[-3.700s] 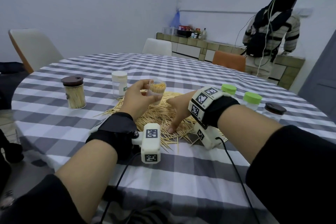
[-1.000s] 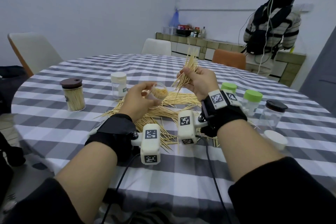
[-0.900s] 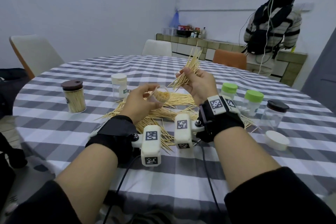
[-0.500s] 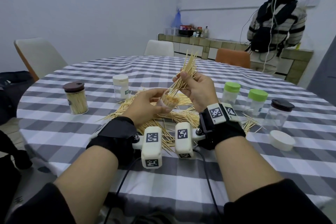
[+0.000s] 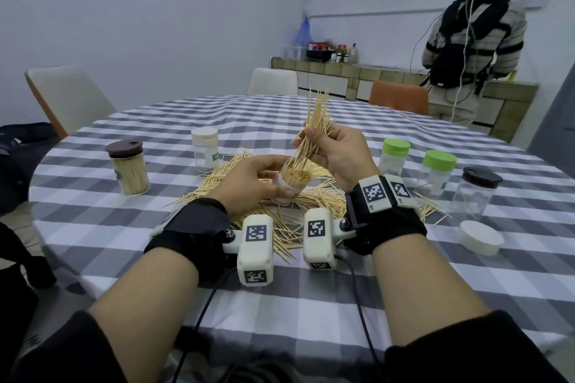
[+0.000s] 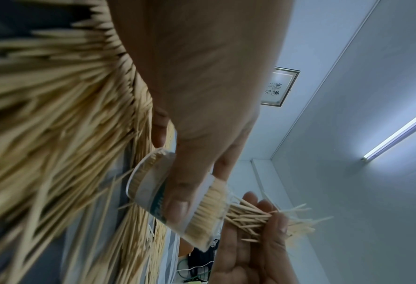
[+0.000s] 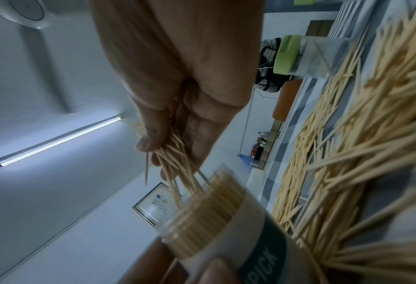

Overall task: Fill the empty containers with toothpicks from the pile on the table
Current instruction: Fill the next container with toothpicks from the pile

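Head view first: the left hand [image 5: 249,183] wraps its fingers and thumb round a small clear container [image 5: 292,185], held just above the toothpick pile [image 5: 314,196] at the table's centre, mouth tipped toward one o'clock so the opening faces the other hand. It looks packed nearly to the brim already! The right hand [image 5: 336,155] pinches a bundle of toothpicks [image 5: 314,127] between thumb and fingers, tips fanning upward to twelve o'clock, lower ends nosing into the container's mouth. That tilt makes sense: sticks slide in lengthwise instead of bridging across the rim.

The left wrist camera shows the thumb pressed flat on the container's label, steadying it against the push. From the right wrist camera, the bundle splays at its lower end (one stick hangs loose at the edge, likely to drop), so I judge the squeeze needs tightening before the final shove.

Around the checked tablecloth [image 5: 311,305]: a brown-lidded jar [image 5: 127,168] at ten o'clock is full of toothpicks, with a white-capped bottle [image 5: 205,149] at eleven beside it. Two green-capped bottles [image 5: 417,165] stand at two o'clock, and a dark-lidded clear jar [image 5: 476,193] at three, which look empty. A loose white lid [image 5: 480,236] lies at four o'clock, presumably this container's own, parked within reach for capping. Plenty of filling remains, I reckon.
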